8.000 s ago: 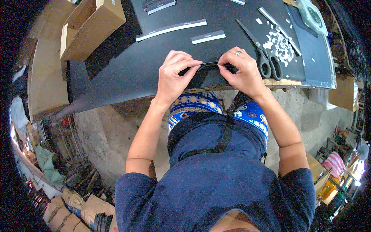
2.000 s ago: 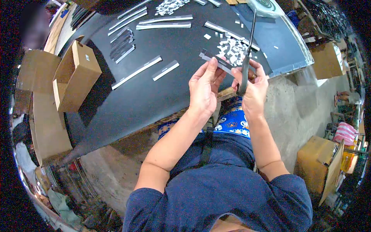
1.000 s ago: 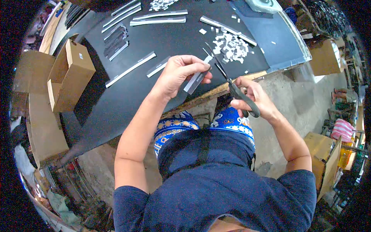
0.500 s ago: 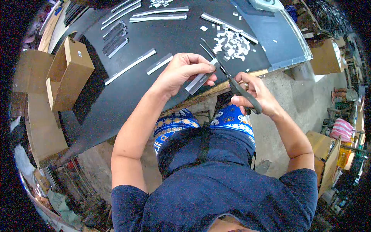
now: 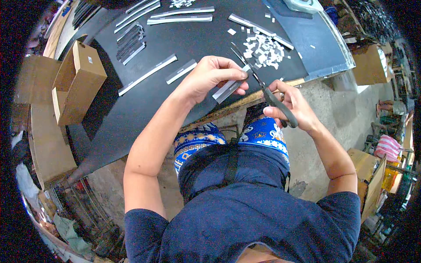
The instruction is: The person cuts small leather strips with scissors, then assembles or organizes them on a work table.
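My left hand (image 5: 222,78) pinches a short black-and-white strip (image 5: 226,91) between thumb and fingers, just over the table's near edge. In my right hand (image 5: 287,106) is a pair of black-handled scissors (image 5: 275,101), with fingers in the handles. The scissor blades point up and left, close beside the strip's upper end; whether they touch it I cannot make out. Beyond the blades lies a pile of small white and dark cut pieces (image 5: 266,51). A longer strip (image 5: 260,31) lies along the far side of that pile.
More strips (image 5: 148,75) lie on the black tabletop (image 5: 109,109), with a bundle of short dark strips (image 5: 130,45) to the left. An open cardboard box (image 5: 90,65) stands at the left. A clear plastic container (image 5: 303,5) sits at the back right. Other boxes (image 5: 370,63) stand beyond the table.
Both hands have shifted slightly, the left a little upward and right with the strip. The scissor blades appear closer together than before.
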The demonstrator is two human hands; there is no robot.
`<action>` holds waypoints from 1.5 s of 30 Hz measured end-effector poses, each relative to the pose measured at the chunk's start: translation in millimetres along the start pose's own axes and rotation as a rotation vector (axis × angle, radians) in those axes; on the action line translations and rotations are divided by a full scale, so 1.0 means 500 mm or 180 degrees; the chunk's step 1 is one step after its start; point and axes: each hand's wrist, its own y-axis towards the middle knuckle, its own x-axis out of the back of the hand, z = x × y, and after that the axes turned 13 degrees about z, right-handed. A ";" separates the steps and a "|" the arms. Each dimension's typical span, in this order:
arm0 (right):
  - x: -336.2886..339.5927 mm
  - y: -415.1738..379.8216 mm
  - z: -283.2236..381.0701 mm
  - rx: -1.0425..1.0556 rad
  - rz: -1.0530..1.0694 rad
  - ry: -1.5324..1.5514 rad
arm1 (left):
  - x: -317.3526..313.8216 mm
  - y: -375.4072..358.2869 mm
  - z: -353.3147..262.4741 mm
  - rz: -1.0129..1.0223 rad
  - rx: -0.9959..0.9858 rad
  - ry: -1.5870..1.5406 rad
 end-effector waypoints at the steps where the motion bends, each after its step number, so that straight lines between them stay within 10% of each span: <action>1: 0.001 0.000 0.000 -0.0023 -0.0016 -0.0012 | 0.001 0.003 -0.002 0.0003 0.0061 0.0025; 45: 0.047 0.019 -0.035 -0.0099 -0.0409 0.0016 | 0.049 0.092 0.017 0.0308 0.0363 -0.0137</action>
